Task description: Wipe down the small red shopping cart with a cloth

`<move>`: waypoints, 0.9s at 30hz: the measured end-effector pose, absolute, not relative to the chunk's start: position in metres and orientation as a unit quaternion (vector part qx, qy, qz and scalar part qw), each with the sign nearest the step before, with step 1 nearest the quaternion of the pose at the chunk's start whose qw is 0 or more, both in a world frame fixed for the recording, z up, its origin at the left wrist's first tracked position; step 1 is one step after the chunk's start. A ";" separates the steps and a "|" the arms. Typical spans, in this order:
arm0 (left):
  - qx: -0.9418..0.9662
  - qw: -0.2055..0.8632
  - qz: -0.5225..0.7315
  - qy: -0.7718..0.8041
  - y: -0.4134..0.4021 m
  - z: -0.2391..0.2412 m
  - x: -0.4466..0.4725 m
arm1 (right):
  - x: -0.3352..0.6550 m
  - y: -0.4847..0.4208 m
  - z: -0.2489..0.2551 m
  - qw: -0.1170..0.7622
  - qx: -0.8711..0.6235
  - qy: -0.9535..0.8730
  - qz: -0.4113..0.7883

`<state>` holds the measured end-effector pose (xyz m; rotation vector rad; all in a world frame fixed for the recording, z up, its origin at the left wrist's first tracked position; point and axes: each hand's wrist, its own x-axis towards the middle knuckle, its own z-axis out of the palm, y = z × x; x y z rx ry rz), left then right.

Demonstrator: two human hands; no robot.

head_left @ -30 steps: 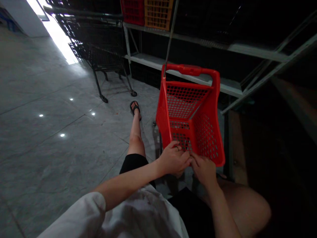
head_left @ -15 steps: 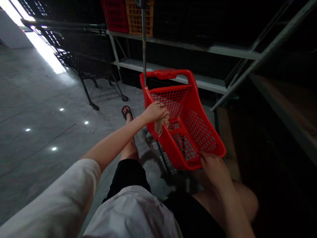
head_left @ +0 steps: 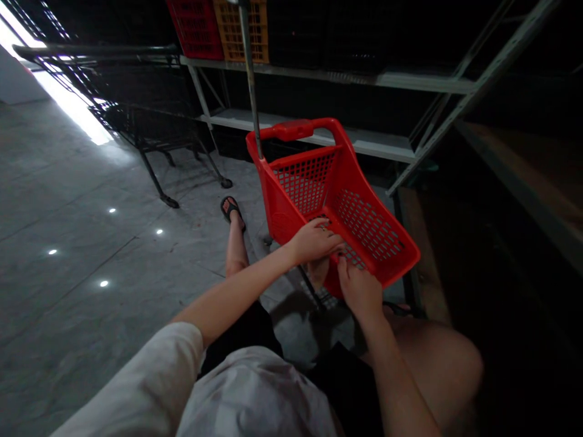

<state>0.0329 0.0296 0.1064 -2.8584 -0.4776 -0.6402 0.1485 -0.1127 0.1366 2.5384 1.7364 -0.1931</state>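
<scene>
Apparently in the midst of handwork at the rim of a red shopping cart (head_left: pixel 285 212), with no sign of being finished. Standing on the grey floor (head_left: pixel 113 346), close to the front edge of a metal shelf (head_left: pixel 378 145), handle end towards that shelf and narrower basket end towards the body. At the basket's near-left corner, a tan cloth (head_left: pixel 319 273), hanging partly down the outside from under the left hand (head_left: pixel 316 240). Left grip closed around that cloth, fingers bent over the basket's left edge. Right hand (head_left: pixel 362 291) just beside, at the near edge by the same corner, fingertips at the rim; impossible to tell whether pinching the plastic, a fold of cloth or nothing. As for progress, judging from this moment alone: cloth already in hand and brought to the rim, so past the preparing stage. Too dim to tell any treated stretch from an untreated one, hence no sure count of edges done. Away from both hands and cloth: the handle (head_left: pixel 294 129), the basket's right edge and the far-left corner, with a metal pole (head_left: pixel 251 85) rising there. Possibly left to do, or possibly done; not distinguishable here.
</scene>
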 end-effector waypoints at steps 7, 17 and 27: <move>-0.932 0.134 -0.189 -0.278 0.159 0.164 -0.045 | 0.158 -0.113 0.135 0.028 0.821 0.568 -0.050; -0.865 0.140 -0.287 -0.388 0.172 0.159 -0.050 | 0.193 -0.098 0.131 0.034 0.831 0.553 -0.052; -0.881 0.065 -0.318 -0.343 0.009 0.096 0.100 | 0.207 -0.059 0.153 -0.110 0.849 0.496 -0.148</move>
